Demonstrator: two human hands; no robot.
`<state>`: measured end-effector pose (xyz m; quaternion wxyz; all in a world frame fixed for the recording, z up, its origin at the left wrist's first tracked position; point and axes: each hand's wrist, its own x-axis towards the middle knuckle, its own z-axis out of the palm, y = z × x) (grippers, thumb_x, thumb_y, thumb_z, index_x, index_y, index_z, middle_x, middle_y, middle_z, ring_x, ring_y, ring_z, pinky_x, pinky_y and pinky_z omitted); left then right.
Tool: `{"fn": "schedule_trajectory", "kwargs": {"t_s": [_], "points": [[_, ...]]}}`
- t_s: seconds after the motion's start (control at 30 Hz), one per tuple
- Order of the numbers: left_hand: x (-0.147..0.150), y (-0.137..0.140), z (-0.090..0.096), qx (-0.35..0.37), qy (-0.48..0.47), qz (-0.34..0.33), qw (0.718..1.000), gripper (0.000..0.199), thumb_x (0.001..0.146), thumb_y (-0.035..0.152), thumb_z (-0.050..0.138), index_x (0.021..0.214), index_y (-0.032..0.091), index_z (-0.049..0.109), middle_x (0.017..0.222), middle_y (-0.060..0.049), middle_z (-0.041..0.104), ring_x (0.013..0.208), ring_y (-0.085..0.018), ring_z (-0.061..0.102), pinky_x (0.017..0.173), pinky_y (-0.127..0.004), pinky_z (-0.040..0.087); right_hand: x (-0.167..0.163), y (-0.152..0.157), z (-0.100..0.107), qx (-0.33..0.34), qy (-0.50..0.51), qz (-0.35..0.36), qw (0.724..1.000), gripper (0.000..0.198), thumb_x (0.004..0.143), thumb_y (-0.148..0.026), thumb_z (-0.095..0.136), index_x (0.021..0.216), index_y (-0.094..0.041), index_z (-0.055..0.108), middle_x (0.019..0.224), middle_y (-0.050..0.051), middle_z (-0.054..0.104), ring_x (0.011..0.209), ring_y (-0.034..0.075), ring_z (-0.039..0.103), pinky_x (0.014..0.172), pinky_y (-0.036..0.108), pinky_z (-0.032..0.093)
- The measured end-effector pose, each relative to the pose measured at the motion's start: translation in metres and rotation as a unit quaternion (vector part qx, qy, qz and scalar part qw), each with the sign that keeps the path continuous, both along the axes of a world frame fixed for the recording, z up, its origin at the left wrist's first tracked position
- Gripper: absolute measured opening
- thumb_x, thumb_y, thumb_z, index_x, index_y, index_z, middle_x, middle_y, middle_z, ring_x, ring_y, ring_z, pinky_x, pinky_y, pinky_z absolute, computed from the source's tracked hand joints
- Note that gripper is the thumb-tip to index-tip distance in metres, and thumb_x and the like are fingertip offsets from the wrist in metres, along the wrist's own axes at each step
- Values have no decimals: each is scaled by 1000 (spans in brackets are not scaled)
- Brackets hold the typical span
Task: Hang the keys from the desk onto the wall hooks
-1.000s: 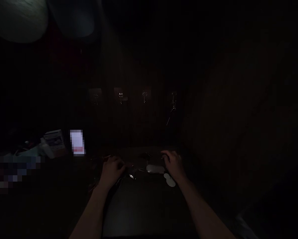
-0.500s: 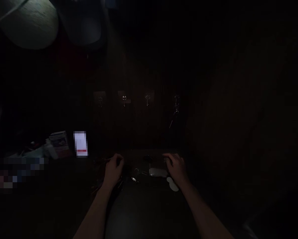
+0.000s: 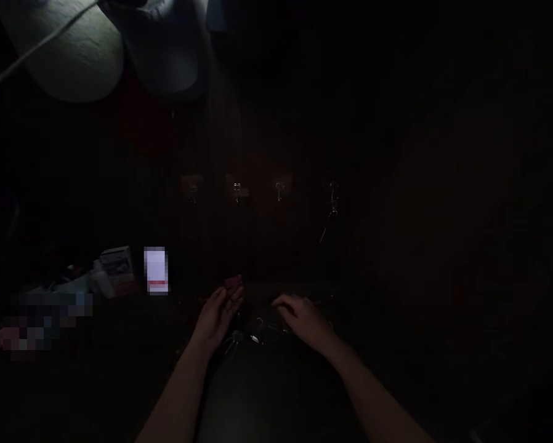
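Note:
My left hand (image 3: 217, 314) is palm-up over the dark tabletop, with a small flat reddish thing (image 3: 233, 283) at its fingertips. The dim light hides what that thing is. Just right of the left wrist lies a bunch of keys (image 3: 236, 338). A shiny metal piece (image 3: 257, 339) and a thin metal ring (image 3: 259, 322) rest between my hands. My right hand (image 3: 302, 317) hovers palm-down to the right of them, fingers reaching left and apart from the thumb. I see nothing in it, though its underside is hidden.
Several metal hooks (image 3: 279, 189) line the dark wall ahead; keys or a chain (image 3: 334, 209) hang from the rightmost. Caps (image 3: 161, 61) hang at upper left beside a pale cable (image 3: 40, 44). A bright blurred screen (image 3: 156, 271) and small boxes (image 3: 117, 271) stand at left.
My left hand has turned palm-up, and the reddish thing now shows at its fingertips. My right hand has moved left. The white pieces beside it are out of sight; the view has shifted slightly.

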<state>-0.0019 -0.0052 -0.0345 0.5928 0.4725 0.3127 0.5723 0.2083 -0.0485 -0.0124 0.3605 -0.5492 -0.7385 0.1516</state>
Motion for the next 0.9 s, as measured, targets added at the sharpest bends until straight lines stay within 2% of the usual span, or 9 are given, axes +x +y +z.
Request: {"fn": "schedule_trajectory", "kwargs": {"t_s": [0.1,0.27,0.4,0.53,0.63,0.73,0.8,0.9], "points": [[0,2,-2,-28,-68,-15,997,29,87,31,45,110,20,57,138,-8,44,122,-23,45,98,-39,43,-24,4,-8,-26,17,11,999,26,81,-25,47,96,-27,67,96,2,68,91,17,61,82,28,42],[3,2,-1,-86,-194,-32,977,23,85,21,51,105,20,62,138,-4,44,126,-23,41,102,-41,38,-55,10,-25,-65,1,27,998,32,76,-38,58,104,-25,65,108,4,65,105,23,53,90,35,34],[6,1,3,-96,-228,-37,968,23,85,19,50,104,20,63,137,-3,45,126,-22,40,104,-41,36,-60,13,-30,-63,25,17,998,17,75,-29,56,86,-25,68,98,1,68,99,21,54,88,34,34],[6,0,4,-92,-221,-28,971,22,84,19,52,104,20,63,135,-3,47,124,-21,43,103,-39,38,-53,13,-30,-38,130,6,991,15,77,-25,49,78,-21,64,81,0,66,82,18,58,76,29,39],[7,0,3,-113,-220,-3,969,15,82,16,54,95,17,62,125,-7,57,117,-20,51,100,-37,41,-47,12,-27,-20,230,-3,973,15,76,-31,49,72,-21,59,71,-1,63,72,16,57,69,26,40],[9,0,1,-140,-212,38,966,10,79,11,57,87,16,58,110,-8,65,106,-18,59,95,-35,45,-44,13,-23,-31,324,-24,945,17,74,-37,52,67,-21,56,67,-2,62,68,16,58,64,25,41],[10,-2,0,-138,-182,42,973,17,77,12,60,93,18,57,106,-7,66,101,-17,62,92,-34,46,-42,15,-20,-58,394,-32,917,18,71,-39,54,66,-21,54,63,-3,61,63,16,58,59,25,42],[11,-3,-2,-114,-91,36,989,32,74,23,65,104,21,55,103,-7,67,96,-20,64,87,-35,47,-38,19,-18,-78,465,-38,881,20,66,-40,59,64,-22,53,58,-4,58,58,16,57,55,25,43]]}}
